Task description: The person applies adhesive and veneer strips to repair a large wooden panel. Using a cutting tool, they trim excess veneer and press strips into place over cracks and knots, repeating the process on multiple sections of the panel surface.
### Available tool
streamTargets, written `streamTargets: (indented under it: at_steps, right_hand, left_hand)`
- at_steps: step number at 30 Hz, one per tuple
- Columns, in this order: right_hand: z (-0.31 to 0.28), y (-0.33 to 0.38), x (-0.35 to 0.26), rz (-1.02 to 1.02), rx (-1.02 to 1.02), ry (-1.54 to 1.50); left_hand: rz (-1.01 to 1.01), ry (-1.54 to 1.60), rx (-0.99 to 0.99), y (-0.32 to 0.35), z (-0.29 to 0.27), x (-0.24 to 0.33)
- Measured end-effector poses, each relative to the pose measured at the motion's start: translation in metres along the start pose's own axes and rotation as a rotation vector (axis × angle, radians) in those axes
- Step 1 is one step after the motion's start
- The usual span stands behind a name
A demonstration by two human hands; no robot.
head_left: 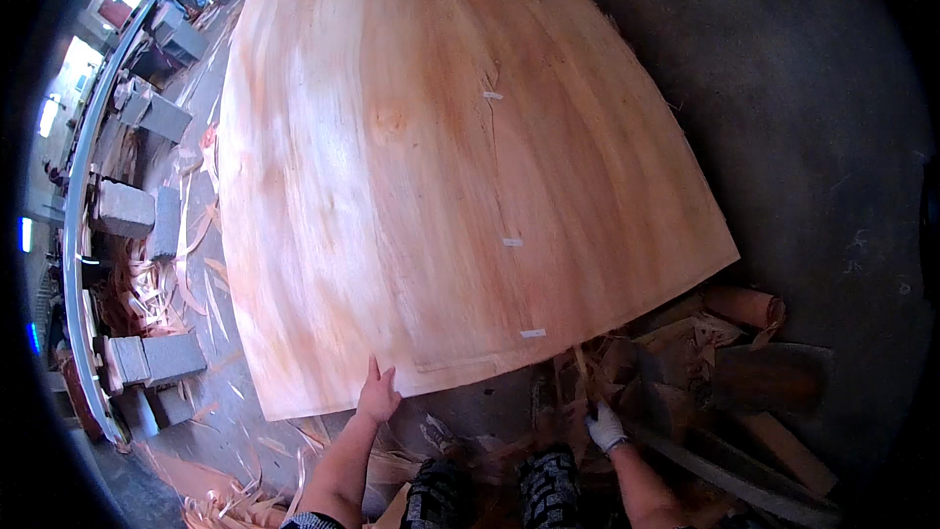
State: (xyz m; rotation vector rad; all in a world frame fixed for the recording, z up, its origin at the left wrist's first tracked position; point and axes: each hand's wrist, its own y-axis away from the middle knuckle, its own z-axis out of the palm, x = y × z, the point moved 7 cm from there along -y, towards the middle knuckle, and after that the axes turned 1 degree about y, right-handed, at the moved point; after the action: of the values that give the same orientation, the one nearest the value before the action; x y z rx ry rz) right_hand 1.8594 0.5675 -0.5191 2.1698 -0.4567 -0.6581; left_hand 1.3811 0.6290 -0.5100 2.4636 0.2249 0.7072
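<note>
Showing reddish streaks and a knot, a broad wood sheet (431, 176) fills the middle, white strips (512, 242) lining its seam. Ragged scraps (705, 343) lie outside its near edge. The left hand (379, 397), index finger extended, thumb spread, touches that edge toward the left corner; the gloved right hand (605, 428) is among the scraps, its grip unclear.

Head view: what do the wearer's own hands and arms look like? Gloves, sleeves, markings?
Left hand: no glove, no visible markings. A dark, light-patterned sleeve shows at the lower edge; the forearm beyond it is uncovered. Right hand: whitish glove ending at the wrist, fingertips hard to make out; its visible forearm is uncovered too.
</note>
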Motion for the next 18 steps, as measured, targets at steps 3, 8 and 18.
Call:
streamTargets:
  at_steps: [3, 8, 18]
  right_hand:
    - [0.033, 0.034, 0.043, 0.035, -0.338, 0.105]
    - [0.07, 0.013, 0.05, -0.091, -0.608, 0.201]
    - [-0.02, -0.026, -0.11, -0.117, 0.353, -0.485]
  left_hand:
    - [0.019, -0.233, -0.091, 0.001, 0.013, -0.019]
    - [-0.093, -0.322, -0.272, -0.008, 0.014, -0.023]
    - [-0.153, -0.312, -0.34, -0.014, 0.021, -0.034]
